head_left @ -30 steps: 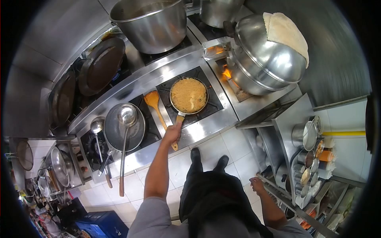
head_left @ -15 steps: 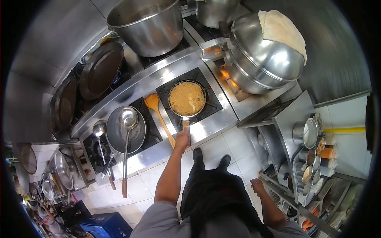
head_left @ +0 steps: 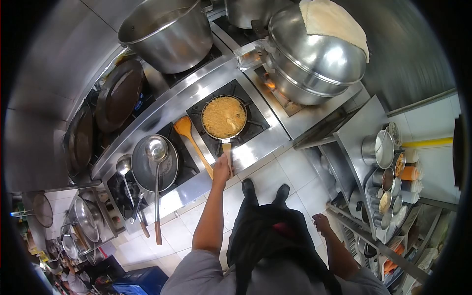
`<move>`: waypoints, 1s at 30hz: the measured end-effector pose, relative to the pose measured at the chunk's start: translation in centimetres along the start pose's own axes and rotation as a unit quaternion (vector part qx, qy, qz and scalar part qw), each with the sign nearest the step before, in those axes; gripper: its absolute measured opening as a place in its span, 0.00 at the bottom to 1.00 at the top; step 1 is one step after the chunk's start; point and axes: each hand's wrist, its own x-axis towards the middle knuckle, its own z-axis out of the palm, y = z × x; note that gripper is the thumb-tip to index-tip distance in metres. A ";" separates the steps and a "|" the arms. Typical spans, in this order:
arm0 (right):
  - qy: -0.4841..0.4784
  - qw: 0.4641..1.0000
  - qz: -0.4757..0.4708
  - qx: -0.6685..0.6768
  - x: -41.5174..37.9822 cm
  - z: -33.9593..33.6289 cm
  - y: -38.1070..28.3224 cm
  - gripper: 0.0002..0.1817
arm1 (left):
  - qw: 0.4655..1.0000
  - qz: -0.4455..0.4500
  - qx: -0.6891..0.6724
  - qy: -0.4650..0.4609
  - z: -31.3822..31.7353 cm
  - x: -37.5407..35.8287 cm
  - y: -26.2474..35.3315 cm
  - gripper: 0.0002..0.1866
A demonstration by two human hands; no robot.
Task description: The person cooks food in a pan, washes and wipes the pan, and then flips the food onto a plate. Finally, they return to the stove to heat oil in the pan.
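A small frying pan sits on a burner, filled with a golden, shredded-looking layer of food that has a paler patch at its right. My left hand is closed at the pan's light-coloured handle, against its left side; part of the fingers is hidden. Left of it a wooden spatula lies with its blade toward the back. My right hand hangs low beside the metal shelf, fingers loosely bent and a little apart, nothing visible in it.
Two ladles, one across a dark pan, occupy the left burners. A large pot stands behind. At right a domed steamer pot, cloth on top, sits over a flame. Containers fill the right shelf.
The camera view has shifted slightly. More of the pan's handle shows beside my left hand, which sits to its left. The fingers of my right hand look looser.
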 end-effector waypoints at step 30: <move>0.078 0.981 0.013 0.178 1.6 0.6 5.8 0.14 | 0.994 -0.003 0.071 -0.078 1.2 -1.0 0.1 0.07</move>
